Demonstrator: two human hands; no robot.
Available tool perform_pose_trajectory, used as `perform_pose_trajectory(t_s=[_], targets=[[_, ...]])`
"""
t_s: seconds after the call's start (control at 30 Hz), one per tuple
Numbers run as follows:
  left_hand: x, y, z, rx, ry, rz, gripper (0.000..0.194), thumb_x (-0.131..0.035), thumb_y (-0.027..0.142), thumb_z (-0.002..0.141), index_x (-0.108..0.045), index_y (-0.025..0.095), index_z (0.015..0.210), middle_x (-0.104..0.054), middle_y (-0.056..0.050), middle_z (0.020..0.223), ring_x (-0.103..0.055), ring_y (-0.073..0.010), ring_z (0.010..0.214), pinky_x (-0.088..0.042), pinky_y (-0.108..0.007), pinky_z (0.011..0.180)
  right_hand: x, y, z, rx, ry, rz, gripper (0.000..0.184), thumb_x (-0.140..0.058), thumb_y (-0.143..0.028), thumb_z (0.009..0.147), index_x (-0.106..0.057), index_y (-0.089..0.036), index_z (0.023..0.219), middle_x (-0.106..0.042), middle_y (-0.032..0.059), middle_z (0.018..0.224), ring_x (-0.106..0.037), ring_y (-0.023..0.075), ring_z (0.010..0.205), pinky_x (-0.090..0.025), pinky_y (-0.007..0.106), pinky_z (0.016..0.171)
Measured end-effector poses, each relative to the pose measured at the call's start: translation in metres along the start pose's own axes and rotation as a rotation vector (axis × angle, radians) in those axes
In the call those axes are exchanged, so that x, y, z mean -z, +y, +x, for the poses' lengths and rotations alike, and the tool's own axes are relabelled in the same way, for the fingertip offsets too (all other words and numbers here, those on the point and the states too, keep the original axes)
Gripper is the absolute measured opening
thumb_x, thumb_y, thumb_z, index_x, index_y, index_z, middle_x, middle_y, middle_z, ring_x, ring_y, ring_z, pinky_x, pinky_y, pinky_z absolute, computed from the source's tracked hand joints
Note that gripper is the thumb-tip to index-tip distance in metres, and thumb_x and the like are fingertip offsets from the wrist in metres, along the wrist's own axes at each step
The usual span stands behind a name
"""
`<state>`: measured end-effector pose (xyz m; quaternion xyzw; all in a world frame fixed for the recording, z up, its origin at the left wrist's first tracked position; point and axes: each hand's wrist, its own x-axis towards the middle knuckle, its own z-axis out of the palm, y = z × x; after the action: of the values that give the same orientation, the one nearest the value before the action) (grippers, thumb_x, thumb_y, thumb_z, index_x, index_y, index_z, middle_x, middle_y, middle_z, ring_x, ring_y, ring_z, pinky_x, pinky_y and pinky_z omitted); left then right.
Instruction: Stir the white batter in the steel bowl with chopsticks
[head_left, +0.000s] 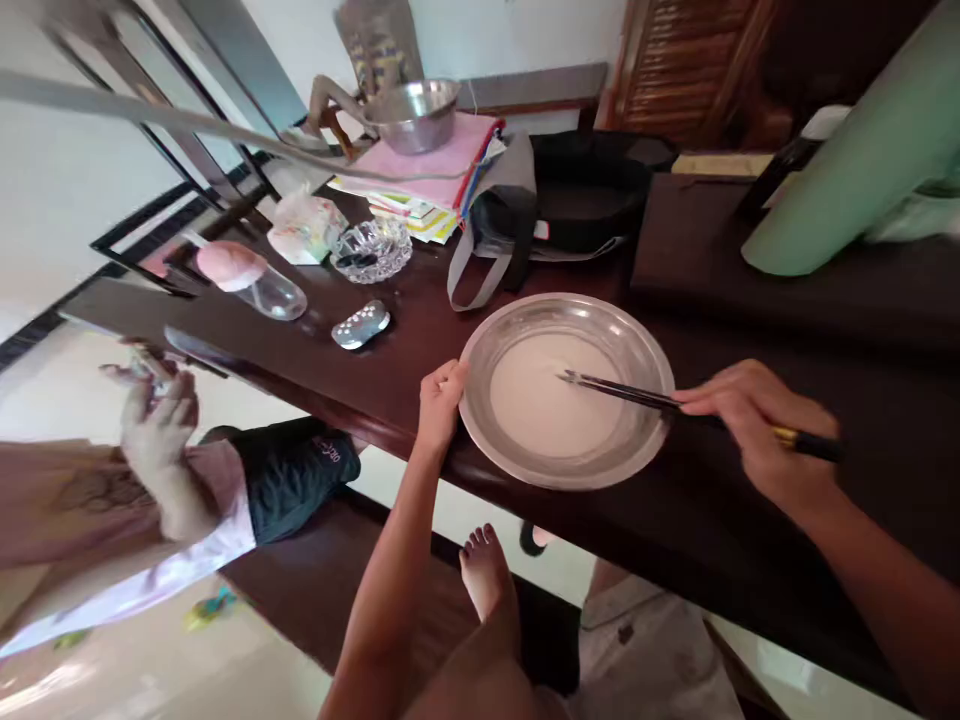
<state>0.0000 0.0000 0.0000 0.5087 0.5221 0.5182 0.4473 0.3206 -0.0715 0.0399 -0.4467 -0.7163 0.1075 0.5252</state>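
With my left hand (441, 398), fingers curled, I grip the metal basin (475, 390) on the bench (405, 365); my right hand (784, 440) has its fingers closed around chopsticks (637, 393), tips in pale liquid (536, 415). Low, gentle strokes and a firm left grip should prevent slopping.

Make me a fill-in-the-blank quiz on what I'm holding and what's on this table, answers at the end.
The round basin that the left hand grips is made of ____.
The right hand holds a pair of black ____ over the pale liquid.
The clear bottle lying on the table has a ____ cap.
The big cylinder is pale ____.

Missing words: metal; chopsticks; pink; green.
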Motion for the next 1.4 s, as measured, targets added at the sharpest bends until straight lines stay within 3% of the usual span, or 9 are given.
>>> perform_pose_trajectory(t_s=[0.2,0.37,0.53,0.7,0.87,1.0,1.17,1.33,1.4], targets=[[-0.0009,0.0014,0.0002,0.013,0.021,-0.028,0.059,-0.07,0.06,0.078,-0.034,0.019,0.054,-0.03,0.006,0.054,-0.022,-0.0076,0.051,-0.017,-0.024,0.047,0.0025,-0.0061,-0.0011,0.14,-0.289,0.089,0.019,-0.059,-0.008,0.088,-0.073,-0.022,0.09,-0.079,0.0035,0.094,-0.068,0.0202,0.081,-0.05,0.039,0.075],[-0.0014,0.0008,0.0014,0.004,0.001,-0.044,0.059,-0.069,0.061,0.077,-0.034,0.019,0.055,-0.028,0.006,0.053,-0.02,-0.0072,0.05,-0.017,-0.024,0.046,0.0031,-0.005,-0.0011,0.026,-0.056,0.032,0.028,-0.052,-0.01,0.093,-0.073,-0.027,0.083,-0.077,0.0013,0.084,-0.066,0.0205,0.073,-0.049,0.04,0.069],[-0.0022,0.0025,0.0005,0.003,0.017,-0.038,0.058,-0.07,0.057,0.078,-0.033,0.019,0.055,-0.028,0.006,0.053,-0.02,-0.0071,0.05,-0.018,-0.024,0.046,0.0004,-0.0065,-0.0017,0.113,-0.256,0.029,0.02,-0.059,-0.012,0.09,-0.074,-0.025,0.091,-0.079,0.0019,0.094,-0.069,0.0211,0.08,-0.051,0.041,0.074],[-0.0011,-0.0002,0.0015,0.0,-0.001,-0.042,0.057,-0.068,0.058,0.08,-0.033,0.02,0.056,-0.028,0.006,0.053,-0.02,-0.0072,0.05,-0.017,-0.024,0.046,-0.0007,-0.0047,-0.0024,0.089,0.013,0.019,0.029,-0.052,-0.011,0.092,-0.074,-0.028,0.083,-0.076,0.0005,0.079,-0.066,0.0211,0.069,-0.049,0.041,0.066],[-0.0006,-0.001,0.0014,0.003,0.01,-0.036,0.057,-0.068,0.057,0.08,-0.032,0.02,0.056,-0.028,0.006,0.054,-0.021,-0.0073,0.05,-0.017,-0.024,0.046,-0.0016,-0.0048,-0.0032,0.136,-0.19,0.017,0.024,-0.058,-0.008,0.089,-0.074,-0.026,0.091,-0.079,0.0015,0.091,-0.068,0.0214,0.078,-0.052,0.041,0.072],[-0.0012,0.0,0.0005,0.008,0.009,-0.033,0.057,-0.068,0.057,0.08,-0.033,0.019,0.056,-0.028,0.006,0.054,-0.021,-0.0074,0.051,-0.017,-0.024,0.046,0.0003,-0.004,-0.0035,0.064,-0.023,0.003,0.029,-0.052,-0.008,0.092,-0.073,-0.027,0.083,-0.077,0.0013,0.082,-0.066,0.0204,0.072,-0.05,0.042,0.07],[-0.0015,0.0011,0.0007,0.007,0.012,-0.031,0.058,-0.069,0.058,0.079,-0.032,0.02,0.056,-0.027,0.006,0.054,-0.02,-0.0074,0.051,-0.017,-0.024,0.046,-0.0018,-0.006,-0.0034,0.118,-0.201,0.042,0.022,-0.058,-0.01,0.09,-0.074,-0.025,0.089,-0.079,0.0022,0.09,-0.068,0.0212,0.079,-0.052,0.041,0.073],[-0.0021,0.0021,0.0008,0.012,0.008,-0.031,0.058,-0.069,0.059,0.078,-0.033,0.02,0.056,-0.028,0.006,0.054,-0.02,-0.0073,0.051,-0.017,-0.024,0.046,-0.0021,-0.0062,-0.0038,0.019,0.009,0.02,0.03,-0.051,-0.012,0.094,-0.073,-0.027,0.08,-0.076,0.0013,0.08,-0.065,0.0208,0.07,-0.049,0.041,0.068],[-0.0023,0.0029,0.0005,0.017,0.013,-0.032,0.058,-0.07,0.058,0.078,-0.033,0.019,0.055,-0.028,0.006,0.054,-0.021,-0.0073,0.051,-0.018,-0.023,0.046,-0.0029,-0.0081,-0.0042,0.068,-0.017,0.056,0.031,-0.05,-0.011,0.094,-0.073,-0.027,0.081,-0.076,0.0015,0.079,-0.065,0.0207,0.069,-0.049,0.04,0.067]])
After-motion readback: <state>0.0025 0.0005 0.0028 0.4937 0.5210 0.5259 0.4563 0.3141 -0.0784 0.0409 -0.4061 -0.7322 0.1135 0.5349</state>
